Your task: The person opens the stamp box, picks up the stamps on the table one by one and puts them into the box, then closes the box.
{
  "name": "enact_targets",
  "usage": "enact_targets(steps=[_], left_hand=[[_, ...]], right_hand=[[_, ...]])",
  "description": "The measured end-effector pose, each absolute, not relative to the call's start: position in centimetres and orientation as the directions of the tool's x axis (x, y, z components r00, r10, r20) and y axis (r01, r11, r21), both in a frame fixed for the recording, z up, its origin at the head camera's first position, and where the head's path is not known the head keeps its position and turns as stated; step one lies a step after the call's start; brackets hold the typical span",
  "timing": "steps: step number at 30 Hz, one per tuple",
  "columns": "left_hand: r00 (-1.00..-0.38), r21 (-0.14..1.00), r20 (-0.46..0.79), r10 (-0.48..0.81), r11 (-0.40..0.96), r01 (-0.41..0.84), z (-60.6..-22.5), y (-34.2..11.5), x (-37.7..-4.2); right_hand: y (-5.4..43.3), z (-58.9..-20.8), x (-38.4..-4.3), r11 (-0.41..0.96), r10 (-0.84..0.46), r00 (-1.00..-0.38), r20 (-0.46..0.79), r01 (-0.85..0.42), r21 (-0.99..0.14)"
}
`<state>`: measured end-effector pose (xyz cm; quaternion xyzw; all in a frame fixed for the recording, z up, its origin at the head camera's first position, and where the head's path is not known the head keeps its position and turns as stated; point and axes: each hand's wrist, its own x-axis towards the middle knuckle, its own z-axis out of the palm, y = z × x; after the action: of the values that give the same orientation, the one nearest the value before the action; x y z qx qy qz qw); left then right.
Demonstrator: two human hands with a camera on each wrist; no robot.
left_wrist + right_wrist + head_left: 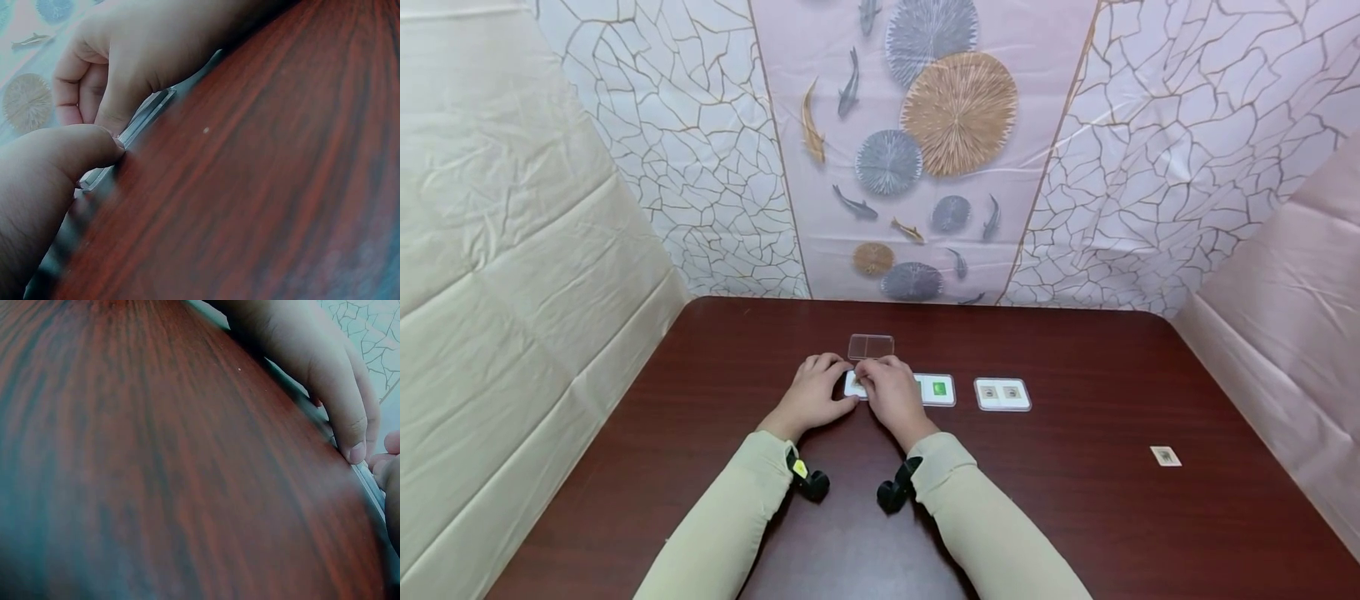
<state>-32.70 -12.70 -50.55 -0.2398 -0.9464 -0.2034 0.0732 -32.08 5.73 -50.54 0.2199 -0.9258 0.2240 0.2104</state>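
In the head view a shallow white case with clear edges (850, 389) lies on the table, mostly hidden under the hands. My left hand (812, 395) grips its left end, thumb along the near edge and fingers at the far side. Over the same case my right hand (892, 397) bends down, thumb and fingertips pinched together at a small brownish stamp-like card, largely covered by the fingers. The left wrist view shows the right fingertips right at the rim of the case (147, 115), beside the left thumb (94, 147).
A similar case with green squares (939, 389) sits just right of the hands. A clear lid (871, 347) lies behind them. Further right is a case with two stamp-like cards (1003, 395), then a loose small card (1166, 456) on the dark wooden table (1075, 517).
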Motion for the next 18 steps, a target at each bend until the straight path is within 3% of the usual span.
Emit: enact_targets(steps=[9,18], left_hand=[[-0.871,0.344,0.254,0.421,0.802,0.488,-50.20,-12.69,-32.60],[-0.883,0.349,0.227,0.411,0.812,0.467,-50.32,-12.59,-32.43]], right_hand=[[5.73,-50.56,-32.20,0.816,-0.279,-0.796,0.538,-0.492,-0.304],[5.93,-50.60,-31.64,0.830,-0.295,-0.812,0.504,-0.479,-0.287]])
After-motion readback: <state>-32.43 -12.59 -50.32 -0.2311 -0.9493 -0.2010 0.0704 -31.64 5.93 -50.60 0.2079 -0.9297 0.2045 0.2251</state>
